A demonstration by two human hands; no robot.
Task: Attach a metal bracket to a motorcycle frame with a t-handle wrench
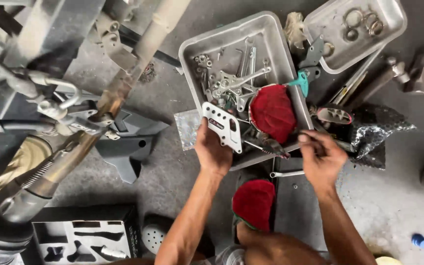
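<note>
The fingers (211,131) of the left hand (213,149) are closed on a white plate (223,126) with cut-out holes, pinching its lower edge and holding it tilted over the near side of the grey tray (192,54). The right hand (321,159) has its fingers curled around a slim dark tool (276,145) whose tip reaches into the tray's near right corner, just beside a red cloth (273,113).

The tray sits on the concrete floor (393,206), packed with brackets (234,86), bolts and wrenches. A second tray (393,29) holding rings lies behind it, to the right, and a wrench (287,173) lies on the floor between the hands.

The plate is held only by one edge; if the grip loosens, it would likely drop onto the loose parts and scatter small bolts over the tray wall onto the floor, where they would be hard to find. The tool tip works close to the cloth and could snag it, dragging parts out. The tray is crowded, so stirring in it could bury small pieces under the brackets. A motorcycle exhaust (65,157) runs close on the left; a wide swing of the left elbow could knock it.
</note>
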